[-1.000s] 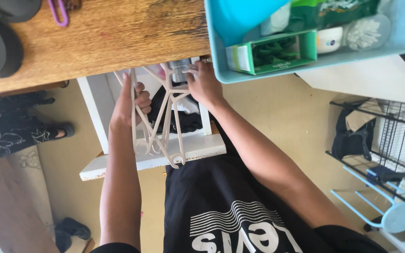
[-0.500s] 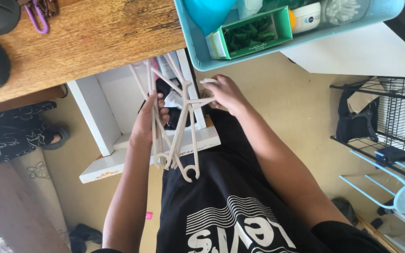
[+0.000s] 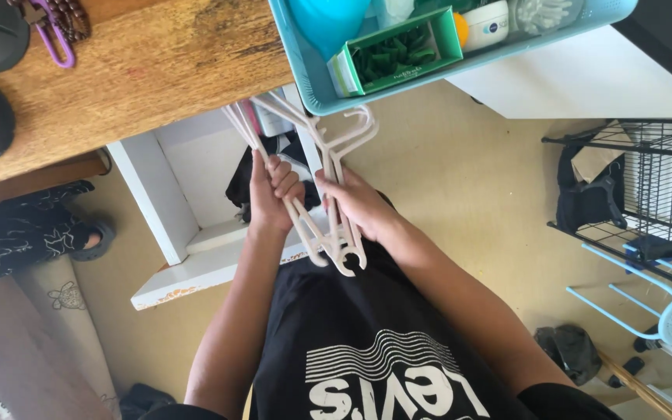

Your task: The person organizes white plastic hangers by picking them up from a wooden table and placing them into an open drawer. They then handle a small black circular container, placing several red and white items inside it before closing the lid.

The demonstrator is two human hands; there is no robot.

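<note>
My left hand [image 3: 272, 194] and my right hand [image 3: 355, 204] both grip a bundle of several pale beige plastic hangers [image 3: 322, 175]. The hooks point down towards my black printed shirt [image 3: 367, 342], and the hanger arms fan upward to the edge of the wooden table [image 3: 134, 70]. The left fist closes around the left arms of the bundle, the right hand around the necks. Behind the hands lies a white open drawer [image 3: 196, 264] with dark clothing [image 3: 252, 175] inside.
A light blue basket [image 3: 313, 85] with a green box, a jar and a brush overhangs the table. Black round objects and a purple clip [image 3: 52, 35] lie at the table's left. A black wire rack [image 3: 647, 194] and a pale blue frame stand at the right.
The hangers were spread out by the drawer; now they are gathered into one bundle and drawn closer to my body, with both hands tight around them.
</note>
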